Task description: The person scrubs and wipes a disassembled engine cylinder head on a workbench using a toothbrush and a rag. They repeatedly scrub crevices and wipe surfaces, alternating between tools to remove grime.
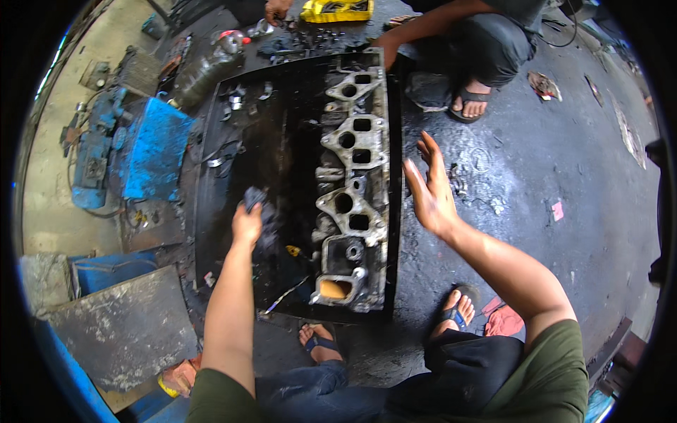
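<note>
A long metal cylinder head [350,151] with several port openings lies lengthwise on a black, oily tray [233,261] in front of me. My left hand [247,224] is closed on a dark, crumpled wad [254,199], apparently a rag, over the tray to the left of the cylinder head. On the other side my right hand [431,190] hangs in the air, beside the casting and apart from it. Its fingers are stretched out, with nothing in them.
A crouching co-worker's arm [430,27] reaches to the cylinder head's far end; another person's hand [278,10] shows beyond the tray. Small metal parts [235,99] lie on the tray's far left. A plastic bottle [211,67], blue sheet [156,149] and yellow container [337,10] stand around.
</note>
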Tool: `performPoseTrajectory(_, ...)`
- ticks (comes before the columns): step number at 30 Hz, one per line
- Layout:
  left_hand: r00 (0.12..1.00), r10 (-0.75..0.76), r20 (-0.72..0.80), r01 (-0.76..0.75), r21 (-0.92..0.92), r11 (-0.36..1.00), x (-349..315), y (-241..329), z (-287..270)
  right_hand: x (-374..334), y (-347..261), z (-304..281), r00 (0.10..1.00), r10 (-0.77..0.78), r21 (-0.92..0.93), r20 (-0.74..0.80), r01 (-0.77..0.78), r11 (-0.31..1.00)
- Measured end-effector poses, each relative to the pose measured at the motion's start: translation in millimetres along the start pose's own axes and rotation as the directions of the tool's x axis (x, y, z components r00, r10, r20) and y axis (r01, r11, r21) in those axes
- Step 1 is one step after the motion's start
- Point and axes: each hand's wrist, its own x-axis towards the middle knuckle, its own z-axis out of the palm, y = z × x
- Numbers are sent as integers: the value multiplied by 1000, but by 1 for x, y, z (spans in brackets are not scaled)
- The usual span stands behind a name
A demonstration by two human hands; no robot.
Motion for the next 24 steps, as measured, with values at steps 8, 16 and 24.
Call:
performPoseTrajectory(8,970,-236,-57,224,582,782,-71,-45,-67,193,175,-25,986,-76,-766,150,165,621)
performPoseTrajectory(16,910,124,395,-323,490,810,-178,13,-53,341,354,-61,723,126,-673,680,683,-284)
performPoseTrajectory(24,722,341,601,-652,427,627,-209,19,32,331,320,-81,940,-175,-774,294,341,534)
